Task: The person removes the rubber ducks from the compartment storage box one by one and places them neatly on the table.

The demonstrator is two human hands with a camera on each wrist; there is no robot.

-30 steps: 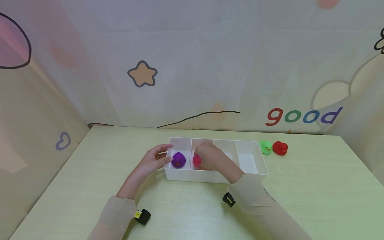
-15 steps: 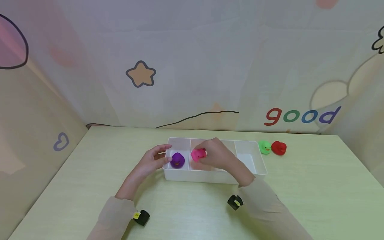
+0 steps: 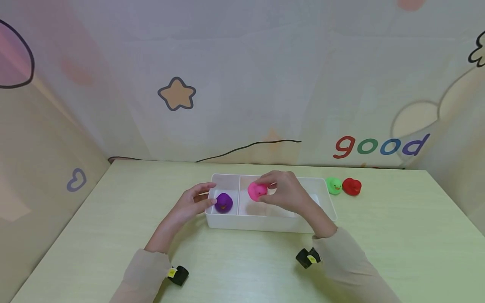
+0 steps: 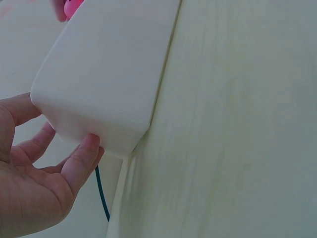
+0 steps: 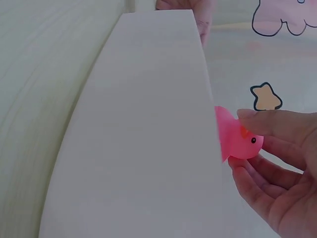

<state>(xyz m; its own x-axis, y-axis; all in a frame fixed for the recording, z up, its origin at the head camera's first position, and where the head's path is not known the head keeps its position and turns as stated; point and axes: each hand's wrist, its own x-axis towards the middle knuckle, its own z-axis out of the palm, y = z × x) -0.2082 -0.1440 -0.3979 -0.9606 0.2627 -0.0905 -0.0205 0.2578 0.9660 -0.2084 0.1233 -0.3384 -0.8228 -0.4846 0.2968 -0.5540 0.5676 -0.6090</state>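
Note:
A white divided box (image 3: 257, 223) stands on the table. My left hand (image 3: 194, 199) rests at its left end, thumb and fingertips touching the rim and end wall; in the left wrist view the fingers (image 4: 81, 158) meet the outside of that wall. A purple rubber duck (image 3: 224, 203) sits in the leftmost compartment, close to the left thumb. Above the second compartment, my right hand (image 3: 286, 191) pinches a pink rubber duck (image 3: 257, 191) between thumb and fingers. The right wrist view shows this duck's head (image 5: 252, 144) between the fingertips, its lower body partly hidden by the box wall.
Beyond the box's right end, a green rubber duck (image 3: 334, 185) and a red rubber duck (image 3: 352, 187) lie side by side on the table (image 3: 401, 235). A printed backdrop (image 3: 242, 84) rises behind the table's far edge.
My right hand has lifted the pink duck up out of the second compartment and drawn slightly to the right. My left hand stays at the box's left end.

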